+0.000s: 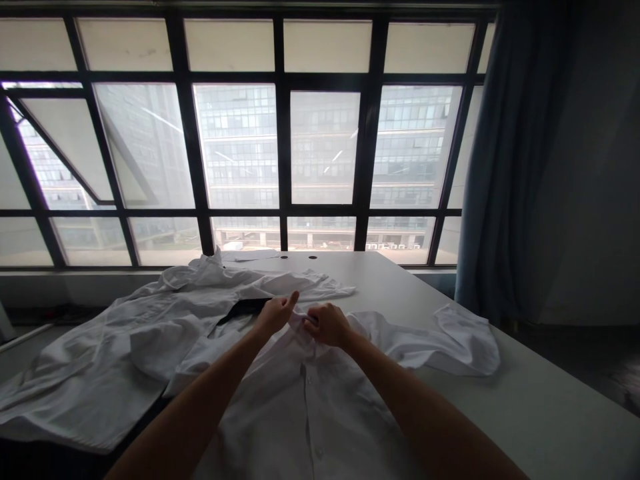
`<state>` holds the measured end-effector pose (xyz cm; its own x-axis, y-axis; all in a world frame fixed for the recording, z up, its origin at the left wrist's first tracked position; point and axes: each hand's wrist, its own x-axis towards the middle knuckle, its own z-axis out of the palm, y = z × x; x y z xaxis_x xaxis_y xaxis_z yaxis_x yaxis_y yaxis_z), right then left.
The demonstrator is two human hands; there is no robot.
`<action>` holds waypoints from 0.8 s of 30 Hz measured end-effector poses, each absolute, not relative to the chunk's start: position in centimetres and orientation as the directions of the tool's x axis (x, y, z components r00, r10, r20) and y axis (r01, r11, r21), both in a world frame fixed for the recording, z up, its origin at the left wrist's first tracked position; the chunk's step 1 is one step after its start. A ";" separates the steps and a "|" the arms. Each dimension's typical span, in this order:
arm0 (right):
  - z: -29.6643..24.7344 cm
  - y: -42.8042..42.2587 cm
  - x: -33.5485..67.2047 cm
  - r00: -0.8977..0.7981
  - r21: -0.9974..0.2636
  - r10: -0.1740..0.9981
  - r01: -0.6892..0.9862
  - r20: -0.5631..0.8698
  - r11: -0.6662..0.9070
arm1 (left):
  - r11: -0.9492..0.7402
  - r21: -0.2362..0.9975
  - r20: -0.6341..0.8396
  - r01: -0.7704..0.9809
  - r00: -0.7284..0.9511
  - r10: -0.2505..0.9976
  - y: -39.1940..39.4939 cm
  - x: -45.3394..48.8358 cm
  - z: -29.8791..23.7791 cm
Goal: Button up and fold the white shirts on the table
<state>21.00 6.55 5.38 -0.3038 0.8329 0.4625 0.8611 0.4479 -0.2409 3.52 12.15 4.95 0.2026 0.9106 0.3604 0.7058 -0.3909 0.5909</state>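
White shirt (280,420) laid front up on white table (525,400), between both forearms. Done so far, judging by the lie: body spread out, sleeve (465,343) stretched off to the right, loosely creased. Apparently not yet done: sleeve unfolded, collar (299,316) bunched at the hands, front edges gaping partway down beside a button (319,453); how many fastened, cannot tell. Right hand (327,325): fingers curled closed, pinching cloth at the collar. Left hand (276,314): fingers bent in at the collar's other side, thumb raised; hold hidden, cannot tell how firm or on what. Containers: none seen, hence no contents to log. Farther out: white clothes (115,360) heaped to the left; beyond, black-framed window (285,147) and blue curtain (505,200) at right.
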 end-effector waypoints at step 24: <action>2.6 10.7 25.9 0.009 -0.413 0.936 0.899 0.353 0.147 | -0.446 0.397 0.150 0.802 0.423 0.894 12.4 1.5 6.3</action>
<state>25.93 10.66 2.62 0.0087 0.9357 0.3527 0.8986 0.1475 -0.4133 1.54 12.38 6.29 0.4228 0.8938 0.1496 0.8020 -0.4459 0.3974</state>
